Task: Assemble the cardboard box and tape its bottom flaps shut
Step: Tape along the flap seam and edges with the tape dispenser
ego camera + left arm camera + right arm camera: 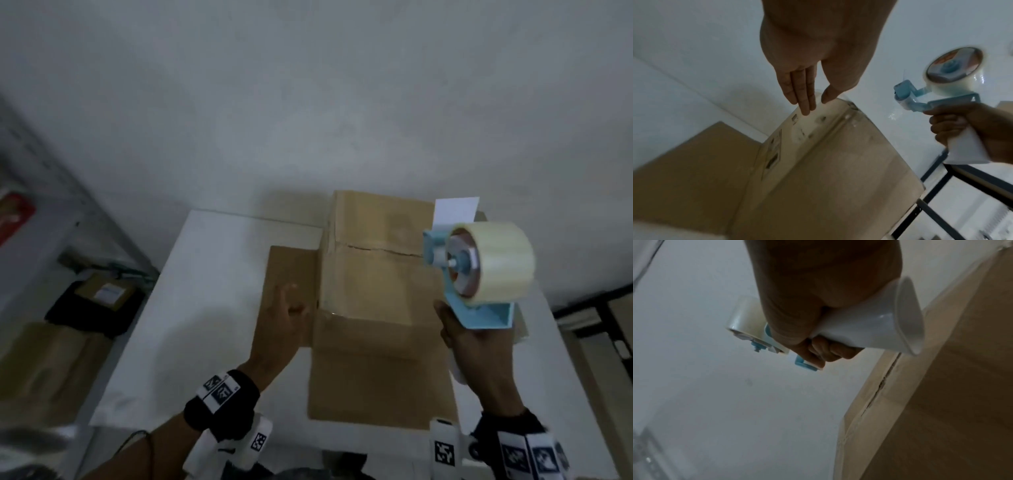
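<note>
Behind tape dispenser, cardboard box seam end hidden; tape perhaps absent.

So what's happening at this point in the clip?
A person is boxing up at a white table. The cardboard box sits there with its flaps folded shut on top; the centre seam looks closed, though I can't tell if tape covers it. The right hand grips a tape dispenser by its white handle, raised at the box's right side. The left hand, fingers straight, is at the box's left side.
</note>
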